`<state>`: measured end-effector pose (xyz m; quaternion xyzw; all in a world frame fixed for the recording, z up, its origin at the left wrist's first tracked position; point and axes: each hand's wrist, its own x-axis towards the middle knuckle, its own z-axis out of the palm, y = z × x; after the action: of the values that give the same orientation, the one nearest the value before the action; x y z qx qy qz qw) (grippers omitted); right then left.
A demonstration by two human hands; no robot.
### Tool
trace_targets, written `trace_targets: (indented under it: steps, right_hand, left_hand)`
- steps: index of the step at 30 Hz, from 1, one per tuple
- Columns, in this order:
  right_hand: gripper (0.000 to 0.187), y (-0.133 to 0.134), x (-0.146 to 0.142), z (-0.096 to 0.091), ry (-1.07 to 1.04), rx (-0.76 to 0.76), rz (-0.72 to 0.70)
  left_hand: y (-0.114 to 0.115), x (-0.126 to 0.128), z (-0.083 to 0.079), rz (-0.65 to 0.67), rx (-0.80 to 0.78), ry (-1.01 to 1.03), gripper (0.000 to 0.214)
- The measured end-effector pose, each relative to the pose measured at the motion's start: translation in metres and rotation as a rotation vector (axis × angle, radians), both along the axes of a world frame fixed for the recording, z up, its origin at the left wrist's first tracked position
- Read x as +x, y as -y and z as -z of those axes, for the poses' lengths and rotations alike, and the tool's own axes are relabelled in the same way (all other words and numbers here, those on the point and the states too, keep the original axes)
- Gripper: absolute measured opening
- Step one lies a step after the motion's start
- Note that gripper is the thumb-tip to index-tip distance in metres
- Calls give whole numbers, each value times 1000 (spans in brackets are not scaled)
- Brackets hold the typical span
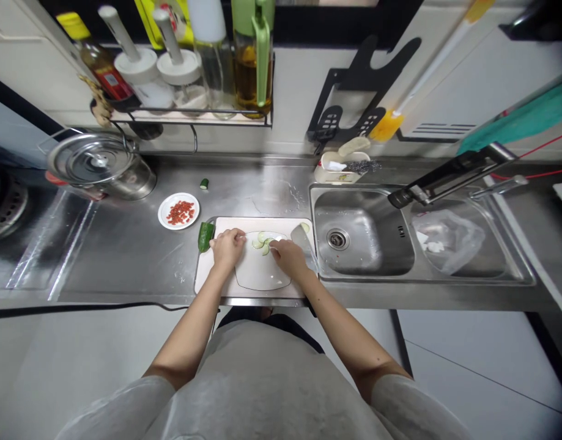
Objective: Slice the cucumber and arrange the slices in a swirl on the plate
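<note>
Several pale green cucumber slices point(262, 240) lie in a small fan near the far rim of a white plate point(262, 278), which sits on a light cutting board point(208, 278). My right hand point(288, 256) pinches a slice at the right of this group. At the plate's left rim, my left hand point(229, 249) has its fingers bent together; whatever is in them is too small to make out. A knife point(304, 239) rests on the board's right side, partly behind my right hand. The dark green cucumber piece point(206, 236) is at the board's left edge.
A small plate of red berries point(180, 211) and a cucumber end point(204, 183) are on the steel counter. Left stands a lidded pot point(101, 165). To the right are a sink point(363, 232) with a tap point(450, 174). A bottle rack point(193, 116) hangs above.
</note>
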<state>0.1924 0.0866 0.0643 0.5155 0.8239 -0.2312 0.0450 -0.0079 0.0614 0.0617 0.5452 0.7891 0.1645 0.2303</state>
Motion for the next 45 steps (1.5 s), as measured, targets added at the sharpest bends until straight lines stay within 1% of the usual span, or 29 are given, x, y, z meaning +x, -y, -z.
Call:
trace_targets:
  steps: [2,5,8,10,13,16,20,26,29,32,34,36,40,43,45]
  right_hand:
    - [31,11,-3,1,-2,-22,2]
    - [33,24,-4,2,-35,-30,52]
    - [33,37,-2,1,-68,-33,66]
    - [32,44,2,2,-72,-36,73]
    - [32,53,8,4,-88,-28,105]
    - [32,58,14,6,-117,-20,154]
    - [31,63,16,4,-145,-26,192]
    - [30,72,14,2,-173,-13,193]
    - [30,73,12,3,-216,2,187]
    - [27,72,5,-1,-289,30,174]
    - [25,70,-4,-7,-364,64,129]
    - [24,67,-17,-14,-441,112,48]
    - [23,61,-43,-24,-492,228,-131]
    - [21,57,-52,-25,-505,255,-162]
    - [22,56,-52,-24,-514,261,-149]
  left_hand:
    - [9,-13,-3,-14,26,4,17]
    - [25,-35,-5,-13,16,-8,18]
    - [41,-53,-4,1,-49,-25,19]
    - [52,-60,-1,4,-100,-40,21]
    - [65,-61,6,11,-163,-55,24]
    - [74,-56,15,21,-190,-91,29]
    - [79,-48,23,17,-166,-161,26]
    - [83,-44,24,-10,-82,-176,17]
    - [84,-45,25,-65,-31,-94,12]
    - [86,-48,23,-95,21,92,11]
    - [86,-49,17,-62,69,226,12]
    - [85,-48,9,-3,122,320,13]
    - [80,-39,-9,97,212,410,11]
    - [75,-30,-16,113,246,483,13]
    - [74,-23,-17,80,230,560,17]
